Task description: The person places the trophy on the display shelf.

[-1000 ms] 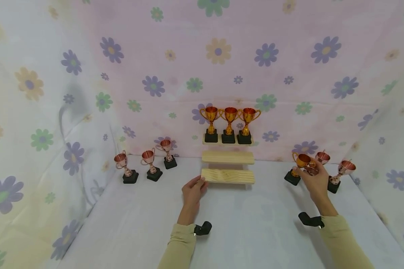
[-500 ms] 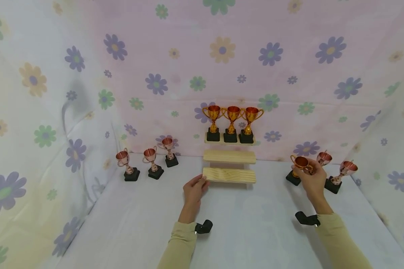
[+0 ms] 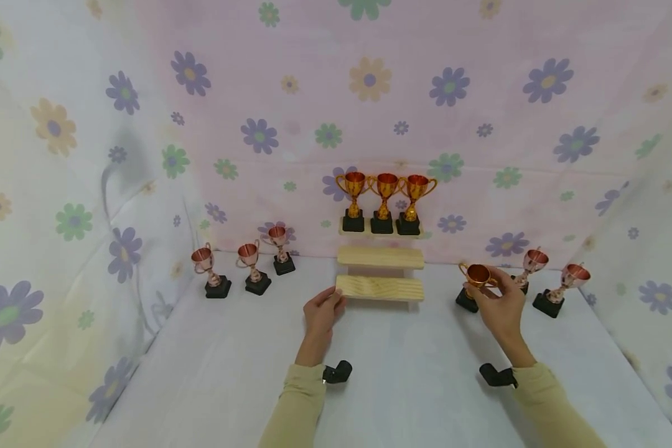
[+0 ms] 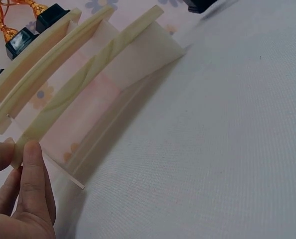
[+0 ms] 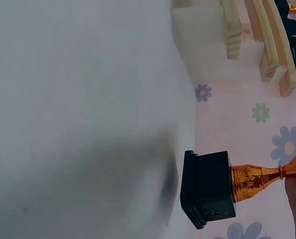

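Observation:
My right hand (image 3: 503,309) holds a gold trophy cup (image 3: 478,274) by its bowl, to the right of a small three-step wooden shelf. In the right wrist view the trophy's black base (image 5: 208,188) hangs over the table, with a shadow beside it. With thumb and fingers my left hand (image 3: 320,317) pinches the left end of the bottom shelf board (image 3: 379,287); the left wrist view shows the thumb above and fingers below (image 4: 32,169) its edge. Three gold trophies (image 3: 384,194) stand in a row on the top board. The middle board (image 3: 380,256) is bare.
Three rose-gold trophies (image 3: 249,267) stand on the white table (image 3: 414,367) at left. Two more rose-gold trophies (image 3: 560,290) stand at right, behind and beside my right hand. A flowered cloth (image 3: 291,81) hangs close behind the shelf and along both sides.
My right hand has moved left with the gold trophy, away from the two rose-gold trophies at right, which show more fully now. The left hand keeps its hold on the board.

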A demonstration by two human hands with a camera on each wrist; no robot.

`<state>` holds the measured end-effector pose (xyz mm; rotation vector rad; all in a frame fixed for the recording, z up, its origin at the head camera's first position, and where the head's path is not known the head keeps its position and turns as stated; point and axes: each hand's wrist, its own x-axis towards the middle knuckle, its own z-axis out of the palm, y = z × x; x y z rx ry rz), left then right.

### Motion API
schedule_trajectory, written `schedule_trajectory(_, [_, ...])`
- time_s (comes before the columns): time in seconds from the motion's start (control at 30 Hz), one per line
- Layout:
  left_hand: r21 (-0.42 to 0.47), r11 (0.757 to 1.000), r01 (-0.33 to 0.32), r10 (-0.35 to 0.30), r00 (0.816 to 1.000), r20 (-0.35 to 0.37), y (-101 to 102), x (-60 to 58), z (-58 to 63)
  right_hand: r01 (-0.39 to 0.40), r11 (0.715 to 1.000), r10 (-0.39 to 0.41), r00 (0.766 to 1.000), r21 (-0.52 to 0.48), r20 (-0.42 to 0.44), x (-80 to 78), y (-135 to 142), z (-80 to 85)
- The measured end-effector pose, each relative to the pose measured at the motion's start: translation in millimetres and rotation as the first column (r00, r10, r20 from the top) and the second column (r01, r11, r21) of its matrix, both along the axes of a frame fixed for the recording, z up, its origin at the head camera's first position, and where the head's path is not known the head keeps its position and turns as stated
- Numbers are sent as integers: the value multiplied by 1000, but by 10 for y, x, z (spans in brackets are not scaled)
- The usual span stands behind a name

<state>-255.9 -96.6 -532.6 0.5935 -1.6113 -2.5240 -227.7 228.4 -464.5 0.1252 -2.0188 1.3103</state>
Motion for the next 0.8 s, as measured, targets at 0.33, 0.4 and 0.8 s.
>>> schedule_trajectory(0.33, [-7,1000,-13,13,1000,2,-20,-12,25,-193,980,193,981,47,2,138,-313,4])
schedule_trajectory(0.4, [-8,1000,-14,14,1000,8,-19,-9,29,-242,970,242,970,32,13,144,-372,-40])
schedule_trajectory(0.8, [-11,1000,-14,15,998,61,22,12,46,-445,891,449,893,-95,29,123,-880,12])
